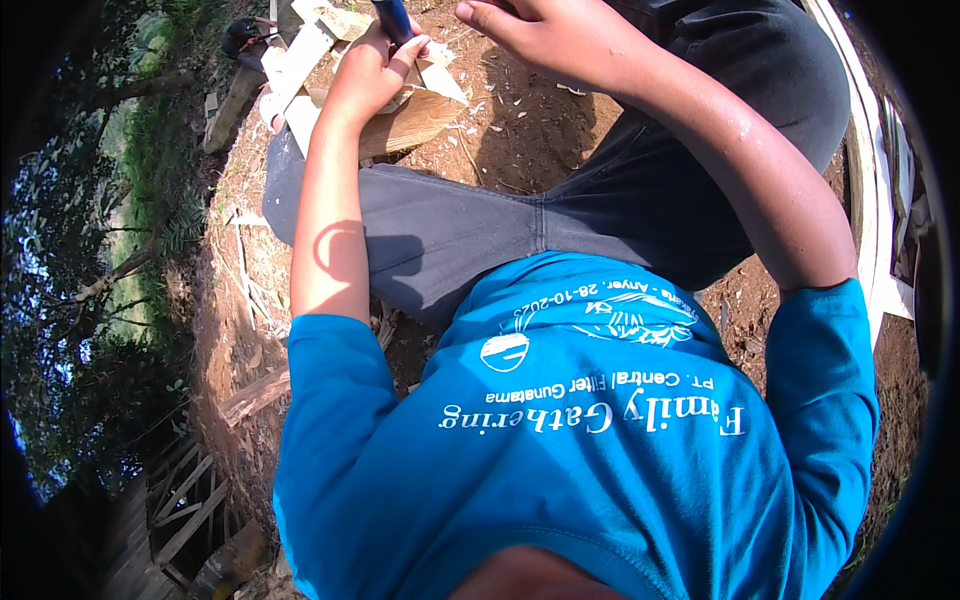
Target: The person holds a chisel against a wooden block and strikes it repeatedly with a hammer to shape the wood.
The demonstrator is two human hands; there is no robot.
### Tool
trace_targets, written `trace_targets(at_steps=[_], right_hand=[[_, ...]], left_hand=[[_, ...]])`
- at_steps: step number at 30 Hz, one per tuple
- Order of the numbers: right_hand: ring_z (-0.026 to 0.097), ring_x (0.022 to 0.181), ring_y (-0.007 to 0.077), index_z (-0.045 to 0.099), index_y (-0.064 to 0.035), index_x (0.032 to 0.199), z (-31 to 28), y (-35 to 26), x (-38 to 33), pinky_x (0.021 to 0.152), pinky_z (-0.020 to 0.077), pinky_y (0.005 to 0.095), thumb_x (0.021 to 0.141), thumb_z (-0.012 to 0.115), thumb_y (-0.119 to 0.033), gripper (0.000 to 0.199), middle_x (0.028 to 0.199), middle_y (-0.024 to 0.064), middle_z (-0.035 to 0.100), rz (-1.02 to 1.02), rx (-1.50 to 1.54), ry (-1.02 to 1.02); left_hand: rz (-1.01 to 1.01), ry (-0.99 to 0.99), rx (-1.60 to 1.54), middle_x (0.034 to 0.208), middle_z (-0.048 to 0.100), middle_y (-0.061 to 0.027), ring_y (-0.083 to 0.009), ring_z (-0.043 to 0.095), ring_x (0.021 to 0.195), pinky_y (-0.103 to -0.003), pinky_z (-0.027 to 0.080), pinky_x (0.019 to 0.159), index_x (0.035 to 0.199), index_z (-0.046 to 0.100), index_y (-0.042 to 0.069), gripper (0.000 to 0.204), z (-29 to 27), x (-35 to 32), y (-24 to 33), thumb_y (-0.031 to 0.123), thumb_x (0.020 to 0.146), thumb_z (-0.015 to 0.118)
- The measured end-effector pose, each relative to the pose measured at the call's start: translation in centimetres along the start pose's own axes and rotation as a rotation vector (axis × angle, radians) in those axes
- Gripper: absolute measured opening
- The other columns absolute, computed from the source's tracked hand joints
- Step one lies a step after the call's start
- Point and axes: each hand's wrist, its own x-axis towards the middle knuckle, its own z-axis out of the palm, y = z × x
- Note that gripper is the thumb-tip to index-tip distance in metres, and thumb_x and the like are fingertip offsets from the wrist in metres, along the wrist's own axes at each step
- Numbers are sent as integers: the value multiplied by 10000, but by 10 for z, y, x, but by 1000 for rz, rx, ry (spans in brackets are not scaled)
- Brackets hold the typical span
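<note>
Head view looks down on a seated person in a blue shirt (600, 450) and dark grey trousers (480, 225), on bare earth (530, 130) strewn with pale wood shavings. The left hand (370, 70) is closed in a fist around a dark blue handle (393, 18), which runs up out of the picture's top edge, so its working end cannot be seen. That fist rests on a stack of light wooden pieces (400, 115) lying on the ground just beyond the left knee; thin pale slats (300, 60) fan out from the stack toward the upper left. The right hand (535, 35) hovers just right of the handle, fingers loosely curled; its fingertips run off the top edge, so whether they pinch anything cannot be told. Between the two hands and the raised right knee lies a patch of open ground. To the left the earth ends at a rough edge, with grass and trees (120, 200) beyond. A white board (868, 170) borders the right side.
</note>
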Motion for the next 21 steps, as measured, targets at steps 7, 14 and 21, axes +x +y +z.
trace_targets(at_steps=[7,14,21], right_hand=[[628,840,389,597,15,1036,7,7,5,776,501,459,1022,578,-226,242,883,232,626,-75,-123,56],[614,754,385,579,-1,998,17,32,2,691,490,456,1013,596,-226,226,828,226,606,-5,-200,-15],[595,727,282,601,-10,1028,8,1,-1,696,489,405,1031,583,-231,222,812,170,614,-30,86,90]], left_hand=[[16,20,-39,971,761,-73,-150,714,919,-319,548,855,1132,659,30,204,-1,1,-6,208,1034,648],[3,-1,-17,1012,768,-102,-254,742,994,-365,550,884,1112,676,31,275,7,0,-15,289,1020,658],[-58,-40,194,1015,766,-117,-264,728,976,-387,539,892,1151,680,76,289,19,-3,-1,330,1017,646]])
